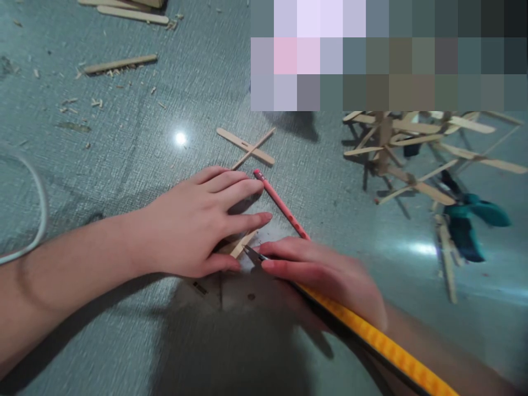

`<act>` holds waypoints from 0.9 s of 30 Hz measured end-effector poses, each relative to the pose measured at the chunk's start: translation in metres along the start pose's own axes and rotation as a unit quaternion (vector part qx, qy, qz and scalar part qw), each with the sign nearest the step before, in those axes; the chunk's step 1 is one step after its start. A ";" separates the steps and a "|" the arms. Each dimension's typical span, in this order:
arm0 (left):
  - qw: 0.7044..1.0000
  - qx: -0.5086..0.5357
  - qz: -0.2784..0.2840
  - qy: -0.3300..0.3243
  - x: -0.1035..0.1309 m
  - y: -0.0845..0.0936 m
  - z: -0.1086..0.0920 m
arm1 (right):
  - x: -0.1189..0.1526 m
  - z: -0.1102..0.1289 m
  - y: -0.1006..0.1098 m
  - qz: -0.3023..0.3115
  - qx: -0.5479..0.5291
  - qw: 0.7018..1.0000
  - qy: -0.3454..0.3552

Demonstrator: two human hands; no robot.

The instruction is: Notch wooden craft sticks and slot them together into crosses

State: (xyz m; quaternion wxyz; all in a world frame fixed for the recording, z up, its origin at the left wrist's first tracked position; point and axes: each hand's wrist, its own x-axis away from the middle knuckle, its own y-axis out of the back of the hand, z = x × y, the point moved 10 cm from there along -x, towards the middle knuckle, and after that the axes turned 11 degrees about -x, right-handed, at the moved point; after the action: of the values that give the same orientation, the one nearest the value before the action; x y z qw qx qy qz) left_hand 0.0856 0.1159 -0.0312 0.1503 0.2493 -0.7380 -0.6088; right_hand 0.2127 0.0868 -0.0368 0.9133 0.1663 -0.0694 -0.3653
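My left hand (202,220) lies over a wooden craft stick (244,243), holding it down with the thumb and fingers; much of the stick is hidden beneath. In my right hand (322,269) is a yellow and black craft knife (371,333), its dark blade tip against the stick. A pink pencil (282,206) with an eraser lies between the hands, its lower end hidden behind the right hand. Just beyond my left fingertips, a slotted craft stick (231,138) is crossed by a thinner stick (264,141). A whitish sheet (210,294) shows under the work.
At the right stands a structure of joined craft sticks (416,126), with teal-handled scissors (466,220) beside it. Loose sticks (121,64) and wood shavings (97,103) lie at the upper left. A white cable (41,206) curves at the left edge. The upper right is pixelated.
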 end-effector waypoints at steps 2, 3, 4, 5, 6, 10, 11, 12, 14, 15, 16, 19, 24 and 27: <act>1.000 -0.002 -0.007 -0.003 0.000 0.001 0.000 | 0.000 0.000 0.000 -0.002 0.008 1.000 0.009; 1.000 -0.003 -0.008 -0.003 0.000 0.001 0.000 | 0.000 0.000 0.000 -0.006 0.009 1.000 0.016; 1.000 -0.003 -0.005 -0.001 0.000 0.001 0.000 | 0.000 0.001 0.000 -0.010 0.010 1.000 0.024; 1.000 -0.003 -0.002 0.000 0.000 0.000 0.000 | 0.000 0.001 0.000 -0.014 0.011 0.999 0.030; 1.000 -0.002 0.000 0.001 0.000 0.000 0.001 | 0.000 0.002 0.000 -0.016 0.011 0.999 0.035; 1.000 0.004 -0.001 0.007 0.000 0.001 0.001 | -0.001 0.006 0.002 -0.024 0.015 0.998 0.049; 1.000 0.005 -0.001 0.007 0.000 0.001 0.001 | -0.001 0.007 0.002 -0.023 0.016 0.998 0.050; 1.000 0.006 -0.003 0.005 0.000 0.001 0.001 | -0.001 0.008 0.002 -0.021 0.015 0.998 0.054; 1.000 0.005 -0.004 0.001 0.000 0.002 0.000 | -0.001 0.009 0.001 -0.013 0.011 0.998 0.061; 1.000 0.003 -0.002 0.001 0.000 0.001 0.000 | -0.001 0.010 0.001 -0.009 0.009 0.998 0.065; 1.000 0.002 0.000 0.002 0.000 0.001 0.001 | -0.001 0.010 0.001 -0.005 0.007 0.998 0.066; 1.000 0.006 -0.005 0.001 -0.001 0.002 0.000 | -0.002 0.011 -0.001 0.013 0.001 0.998 0.064; 1.000 0.026 0.000 0.016 -0.001 0.005 0.001 | -0.005 0.014 0.000 0.003 -0.015 0.997 0.070; 0.999 0.025 0.002 0.020 -0.002 0.007 0.001 | -0.007 0.014 0.000 -0.001 -0.010 0.996 0.084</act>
State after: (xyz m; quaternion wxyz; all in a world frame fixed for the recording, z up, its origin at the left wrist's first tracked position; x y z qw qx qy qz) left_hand 0.0858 0.1186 -0.0247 0.1602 0.2632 -0.7502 -0.5850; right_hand 0.2043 0.0875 -0.0237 0.9171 0.1872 0.0117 -0.3517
